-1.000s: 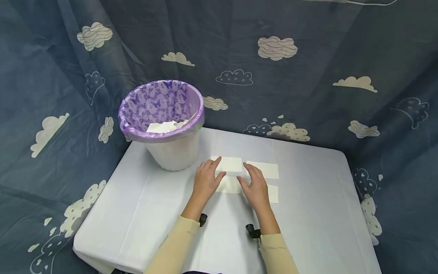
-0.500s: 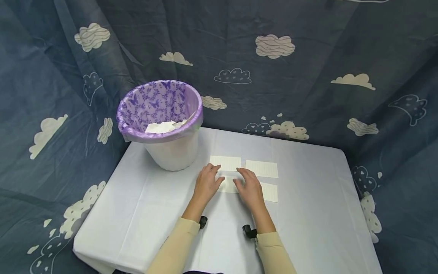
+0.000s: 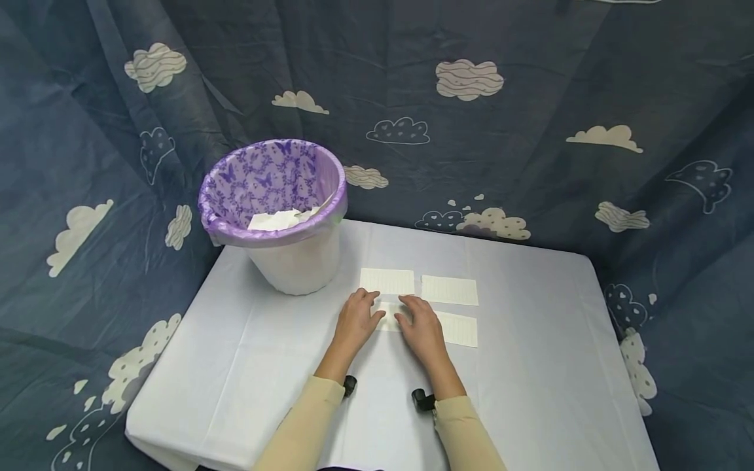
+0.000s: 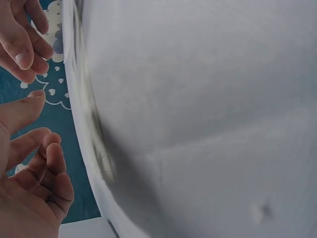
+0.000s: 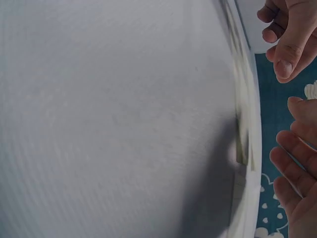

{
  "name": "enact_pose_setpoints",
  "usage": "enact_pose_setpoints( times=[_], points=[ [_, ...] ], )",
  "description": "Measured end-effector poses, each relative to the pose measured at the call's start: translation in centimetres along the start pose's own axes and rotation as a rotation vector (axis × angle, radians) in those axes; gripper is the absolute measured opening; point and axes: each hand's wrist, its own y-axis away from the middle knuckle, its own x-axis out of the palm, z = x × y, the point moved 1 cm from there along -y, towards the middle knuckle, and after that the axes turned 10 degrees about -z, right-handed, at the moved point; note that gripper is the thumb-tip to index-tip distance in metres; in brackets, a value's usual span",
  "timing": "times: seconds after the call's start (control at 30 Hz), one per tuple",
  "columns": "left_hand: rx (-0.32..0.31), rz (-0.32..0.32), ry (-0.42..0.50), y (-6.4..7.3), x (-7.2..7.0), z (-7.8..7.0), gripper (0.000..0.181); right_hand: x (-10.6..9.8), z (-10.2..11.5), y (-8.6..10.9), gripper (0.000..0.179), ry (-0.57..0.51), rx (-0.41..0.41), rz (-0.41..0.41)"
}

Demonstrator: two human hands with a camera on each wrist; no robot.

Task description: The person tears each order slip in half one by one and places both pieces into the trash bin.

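Note:
Four-cornered cream lined paper slips lie in two rows on the white table. The far-left slip (image 3: 387,281) and far-right slip (image 3: 449,290) show nearly whole. My left hand (image 3: 355,319) and right hand (image 3: 423,327) hover at the near-left slip (image 3: 387,318), partly covering it; the near-right slip (image 3: 459,330) lies just right of my right hand. Both wrist views show the left hand (image 4: 34,183) and right hand (image 5: 299,168) facing each other, fingers loosely bent, nothing held. Whether any fingertip touches paper cannot be told.
A white bin (image 3: 300,265) with a purple butterfly-patterned liner (image 3: 268,176) stands at the back left of the table (image 3: 530,366). White paper pieces (image 3: 277,220) lie inside it. A dark cloud-print curtain (image 3: 518,157) hangs behind and around the table.
Both hands have drawn back toward the person, and the right hand has moved left, closer to the left hand. More of the slips now shows. The slips themselves have not visibly moved.

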Motion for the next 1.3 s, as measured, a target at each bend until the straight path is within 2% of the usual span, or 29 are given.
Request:
enact_pose_setpoints(
  times=[0.57,1.0,1.3],
  points=[
    [-0.051,0.061,0.02,-0.1,1.4,1.0,0.049,2.1,0.3,-0.4,0.045,0.06,-0.022,0.077],
    [-0.091,0.094,0.027,-0.1,1.8,0.9,0.051,2.4,0.5,-0.8,0.039,0.056,-0.046,0.094],
    [-0.116,0.112,0.027,-0.1,2.1,1.0,0.054,2.8,0.6,-1.0,0.037,0.061,-0.022,0.116]
  ],
)
